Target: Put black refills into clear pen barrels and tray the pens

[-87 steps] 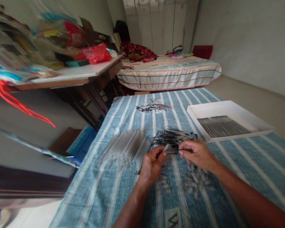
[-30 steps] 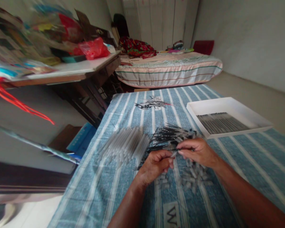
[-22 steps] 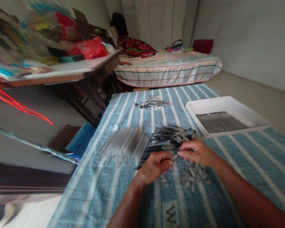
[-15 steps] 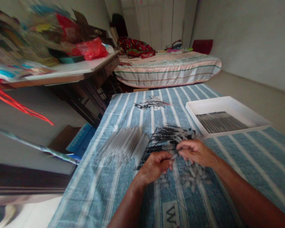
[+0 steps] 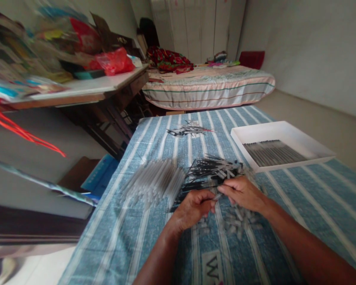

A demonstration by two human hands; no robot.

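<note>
My left hand point(image 5: 195, 204) is closed in a pinch on a small translucent pen part point(image 5: 217, 196), whose tip pokes out past the thumb. Right against it, my right hand point(image 5: 240, 191) has thumb and fingers pressed together at the other end; what they grip is too small to make out. Behind the hands lies a heap of thin black pen refills point(image 5: 206, 168). To the left, translucent pen barrels point(image 5: 157, 180) are stacked side by side. Short clear pieces point(image 5: 240, 221), like pen caps or grips, lie scattered below my right hand.
A white open box point(image 5: 261, 169) at the right holds a row of pens point(image 5: 273, 152). Farther back on the striped cloth point(image 5: 112, 221) is a small pile of thin parts point(image 5: 191, 129). A cluttered side table point(image 5: 118, 81) stands left, a bed point(image 5: 210, 89) beyond.
My right hand has shifted slightly left and closer to my left hand. The left hand keeps its pinch almost in place. The camera view has moved a little.
</note>
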